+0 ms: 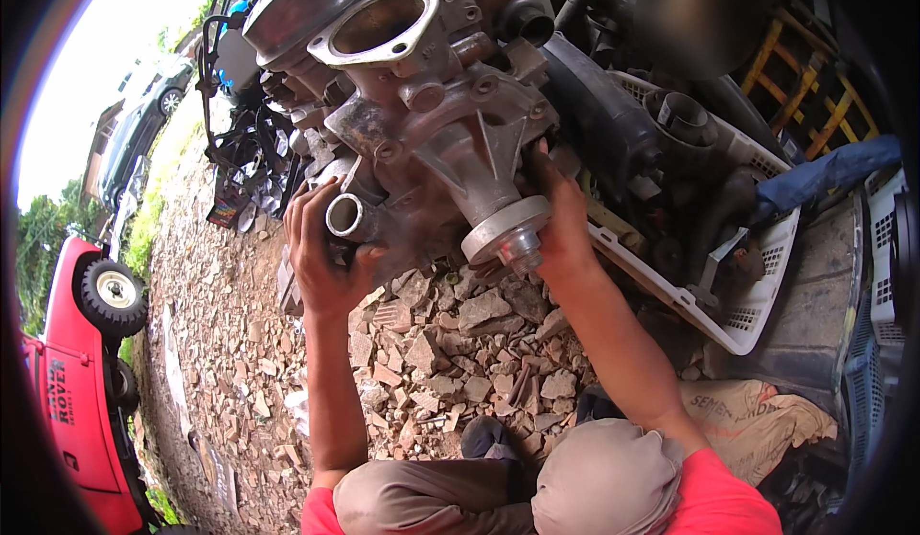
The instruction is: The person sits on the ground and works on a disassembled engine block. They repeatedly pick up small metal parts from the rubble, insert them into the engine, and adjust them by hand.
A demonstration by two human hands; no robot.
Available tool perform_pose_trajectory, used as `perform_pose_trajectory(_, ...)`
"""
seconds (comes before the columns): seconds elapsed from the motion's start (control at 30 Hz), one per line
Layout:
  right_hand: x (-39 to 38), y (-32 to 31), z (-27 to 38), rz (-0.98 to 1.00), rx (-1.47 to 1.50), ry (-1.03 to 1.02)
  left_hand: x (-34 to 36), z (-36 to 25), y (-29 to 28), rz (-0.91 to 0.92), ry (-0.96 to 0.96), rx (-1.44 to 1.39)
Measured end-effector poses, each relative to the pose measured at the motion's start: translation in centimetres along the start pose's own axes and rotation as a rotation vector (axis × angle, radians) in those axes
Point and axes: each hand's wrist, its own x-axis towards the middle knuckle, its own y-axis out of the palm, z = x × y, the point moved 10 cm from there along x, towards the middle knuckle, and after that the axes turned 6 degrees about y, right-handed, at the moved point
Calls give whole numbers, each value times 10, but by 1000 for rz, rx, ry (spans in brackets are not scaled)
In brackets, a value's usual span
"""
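A large grimy metal engine assembly (422, 123) fills the upper middle, with an open oval flanged port (426, 20) on top, a short pipe outlet (345, 213) at its lower left and a round metal hub (506, 224) at its lower front. My left hand (321, 252) grips the casting's lower left beside the pipe outlet, fingers curled over it. My right hand (558, 209) grips the right side behind the hub, its fingertips partly hidden by the casting.
Broken stones (450, 353) cover the ground. At right are white plastic crates (738, 334) with dark parts, a yellow crate (815, 85), blue cloth (829, 176) and a torn sack (767, 425). A red vehicle (86, 382) and a dark car (139, 142) stand left.
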Motion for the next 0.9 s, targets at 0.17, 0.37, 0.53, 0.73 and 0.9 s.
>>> perform_pose_trajectory(0.17, -12, 10, 37, -31, -663, -569, -1, 1, 0, -3, 11, 20)
perform_pose_trajectory(0.37, 0, 1, 1, 26, -62, -66, -2, 1, -1, -1, 10, 9)
perform_pose_trajectory(0.53, 5, 16, -10, 238, 154, 193, -2, 2, -2, 11, 16, 29)
perform_pose_trajectory(0.73, -4, 8, 7, 71, -123, -66, 1, -2, 1, 0, 14, -8)
perform_pose_trajectory(0.9, -2, 41, -21, 696, 609, 388, 2, 0, 1, 14, 10, 1)
